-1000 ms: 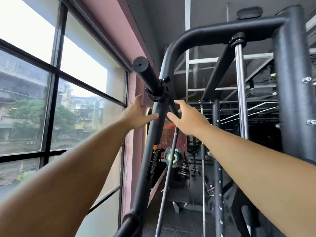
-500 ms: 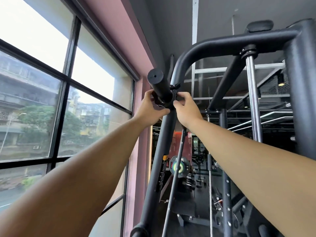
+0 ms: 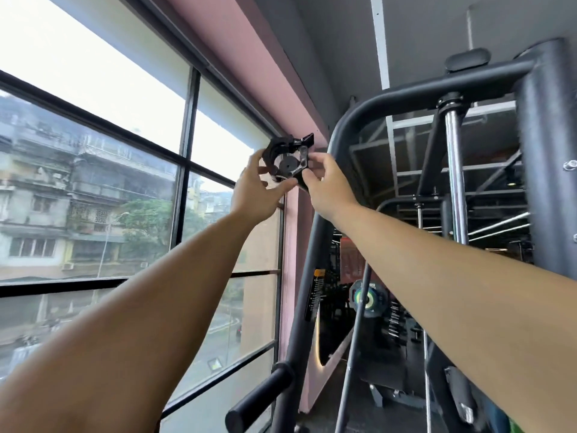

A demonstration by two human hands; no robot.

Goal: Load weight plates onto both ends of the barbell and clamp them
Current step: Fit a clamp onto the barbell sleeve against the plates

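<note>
Both arms reach up and forward. Clamp, black, sits just above frame centre at 12 o'clock, seen end-on and held between the two hands. Left hand is at its 8 o'clock: fingers curl over the left rim and the thumb presses in under the lower edge, gripping it. Right hand is at its 4 o'clock: thumb and fingertips pinch the right side of the clamp body. The clamp lever sticks out at its 1 o'clock. A dark round face, the bar end, shows inside the ring; I cannot tell whether the clamp sits around the tip or just off it. The picture is motion-blurred here. Rack, a black curved tube, arches from 12 to 2 o'clock and drops behind the right wrist. A chrome rod stands upright at 3 o'clock. A plate with a green ring is far back at 5 o'clock. A black peg juts out low at 6 o'clock. The window fills 8 to 11 o'clock.
</note>
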